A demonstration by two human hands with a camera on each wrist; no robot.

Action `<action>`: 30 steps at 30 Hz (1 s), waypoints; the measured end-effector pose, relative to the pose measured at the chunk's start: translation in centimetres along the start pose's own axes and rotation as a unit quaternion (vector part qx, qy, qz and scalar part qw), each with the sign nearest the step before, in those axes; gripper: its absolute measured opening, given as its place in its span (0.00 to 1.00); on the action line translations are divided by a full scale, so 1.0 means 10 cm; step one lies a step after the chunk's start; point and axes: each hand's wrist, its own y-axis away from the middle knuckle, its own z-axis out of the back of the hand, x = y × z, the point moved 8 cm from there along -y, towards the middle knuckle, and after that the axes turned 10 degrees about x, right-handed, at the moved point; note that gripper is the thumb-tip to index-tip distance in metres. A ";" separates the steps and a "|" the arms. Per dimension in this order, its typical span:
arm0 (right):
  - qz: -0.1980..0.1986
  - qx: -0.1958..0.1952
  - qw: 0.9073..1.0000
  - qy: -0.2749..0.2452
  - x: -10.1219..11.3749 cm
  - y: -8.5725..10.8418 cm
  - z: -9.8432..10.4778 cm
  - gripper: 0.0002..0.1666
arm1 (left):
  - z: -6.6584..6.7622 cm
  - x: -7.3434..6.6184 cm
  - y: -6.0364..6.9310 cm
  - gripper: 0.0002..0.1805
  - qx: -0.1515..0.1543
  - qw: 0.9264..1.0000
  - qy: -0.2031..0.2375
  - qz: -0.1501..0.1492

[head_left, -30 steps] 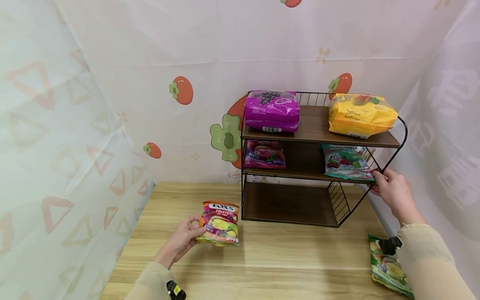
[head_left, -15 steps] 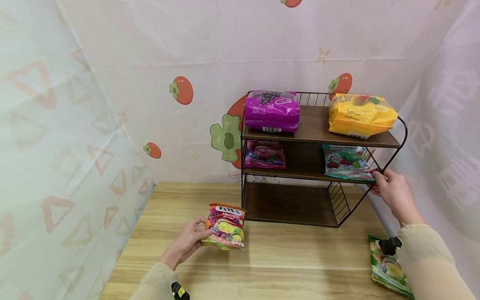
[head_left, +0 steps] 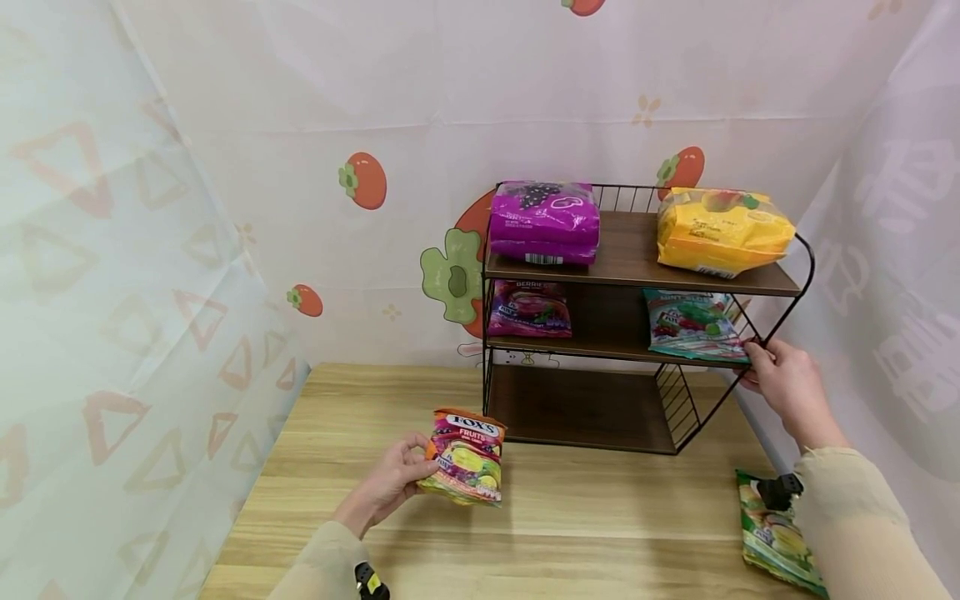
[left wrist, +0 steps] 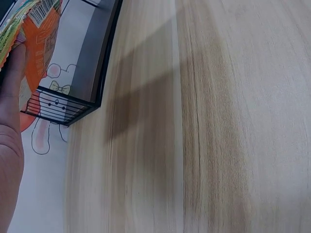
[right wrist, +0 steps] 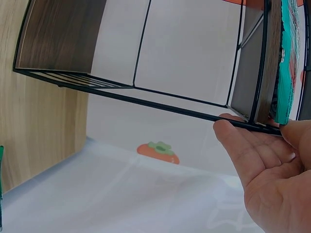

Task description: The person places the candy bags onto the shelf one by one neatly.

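My left hand (head_left: 393, 479) pinches the left edge of a Fox's Fruits candy bag (head_left: 467, 457) and holds it over the table, left of and in front of the rack. In the left wrist view the bag's orange back (left wrist: 41, 43) shows at the upper left beside the fingers. A black wire rack (head_left: 585, 354) with dark wooden shelves stands to the right. On its right side, at the middle shelf, my right hand (head_left: 791, 383) grips the frame. The right wrist view shows fingers (right wrist: 248, 150) under the black bar and the thumb by a teal candy bag (right wrist: 287, 63).
A purple bag (head_left: 546, 223) and a yellow bag (head_left: 723, 231) lie on the top shelf. The middle shelf holds a berries bag (head_left: 529, 309) and a mint bag (head_left: 693, 323). A green bag (head_left: 780, 533) lies on the table (head_left: 570, 542), partly behind the right sleeve.
My left hand has moved right and slightly toward me with the Fox's Fruits bag, which now overlaps the rack's lower left corner. My right hand and the rack have stayed in place.
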 end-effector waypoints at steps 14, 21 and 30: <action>-0.003 -0.002 1.000 0.002 0.00 0.01 -0.01 0.29 | -0.17 0.04 -0.16 0.16 0.025 1.000 -0.006 0.000; -0.004 -0.007 1.000 0.003 0.01 0.01 -0.01 0.29 | -0.24 0.04 -0.23 0.16 0.029 1.000 -0.008 0.008; -0.004 -0.005 1.000 0.002 0.01 0.01 -0.01 0.29 | -0.37 0.05 -0.38 0.18 0.039 0.999 -0.024 0.013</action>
